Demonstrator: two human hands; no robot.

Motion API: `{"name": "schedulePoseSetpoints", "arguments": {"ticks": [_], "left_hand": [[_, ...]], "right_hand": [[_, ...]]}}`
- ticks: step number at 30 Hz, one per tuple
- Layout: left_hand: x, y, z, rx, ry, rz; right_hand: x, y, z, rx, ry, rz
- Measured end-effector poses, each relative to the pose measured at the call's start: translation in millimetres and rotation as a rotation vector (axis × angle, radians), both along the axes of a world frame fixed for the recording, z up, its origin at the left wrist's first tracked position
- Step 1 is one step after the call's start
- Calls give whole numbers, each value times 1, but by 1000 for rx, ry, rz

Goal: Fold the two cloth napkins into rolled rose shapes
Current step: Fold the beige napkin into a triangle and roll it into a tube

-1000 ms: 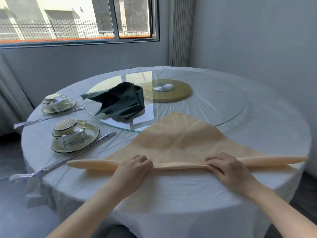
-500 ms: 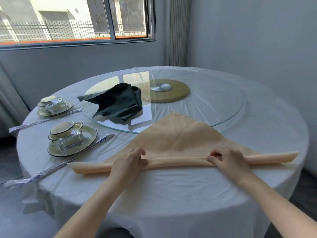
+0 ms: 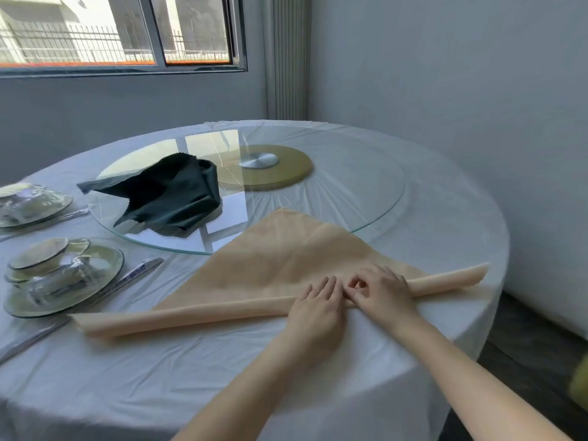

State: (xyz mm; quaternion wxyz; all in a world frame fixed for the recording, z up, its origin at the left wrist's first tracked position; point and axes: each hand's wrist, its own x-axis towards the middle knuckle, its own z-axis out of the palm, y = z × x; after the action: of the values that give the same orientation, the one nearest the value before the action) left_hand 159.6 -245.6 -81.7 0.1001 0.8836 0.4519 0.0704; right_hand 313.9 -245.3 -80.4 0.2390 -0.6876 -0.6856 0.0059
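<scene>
A beige napkin (image 3: 280, 256) lies as a triangle on the white tablecloth, its long near edge rolled into a tube that runs from left to right. My left hand (image 3: 316, 305) rests flat on the middle of the roll, fingers straight. My right hand (image 3: 380, 289) sits right beside it, its fingers curled and pinching the roll. A dark green napkin (image 3: 168, 194) lies crumpled on the glass turntable (image 3: 366, 198), out of reach of both hands.
Two place settings of stacked saucers, bowls and glasses (image 3: 60, 275) (image 3: 28, 203) stand at the left, with wrapped chopsticks (image 3: 133, 275) beside the nearer one. A gold disc (image 3: 276, 167) marks the turntable's centre. The table edge (image 3: 496, 281) drops off at the right, close to the wall.
Both hands have moved together to the middle of the roll. The rolled edge has grown thicker and moved further up the beige triangle. The camera has swung to the right.
</scene>
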Motion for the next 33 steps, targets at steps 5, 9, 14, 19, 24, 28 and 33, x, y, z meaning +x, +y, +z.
{"name": "schedulePoseSetpoints", "arguments": {"ticks": [5,9,14,19,24,28,33], "left_hand": [[3,1,-11,52,40,26],[3,-1,-12,79,48,21],[2,-2,-12,89,64,22],[2,-1,-11,92,77,28],[1,-2,-11,91,81,24],[2,-3,-9,90,73,23],[1,-4,-9,81,67,22]], "right_hand": [[-2,-14,-9,10,-93,167],[5,-25,-11,-205,-172,250],[36,-24,-6,-314,-253,183],[66,-27,-3,-396,-282,138],[86,-24,-3,-422,-271,181],[100,-20,0,-444,-259,212],[114,-17,0,-462,-258,202]]}}
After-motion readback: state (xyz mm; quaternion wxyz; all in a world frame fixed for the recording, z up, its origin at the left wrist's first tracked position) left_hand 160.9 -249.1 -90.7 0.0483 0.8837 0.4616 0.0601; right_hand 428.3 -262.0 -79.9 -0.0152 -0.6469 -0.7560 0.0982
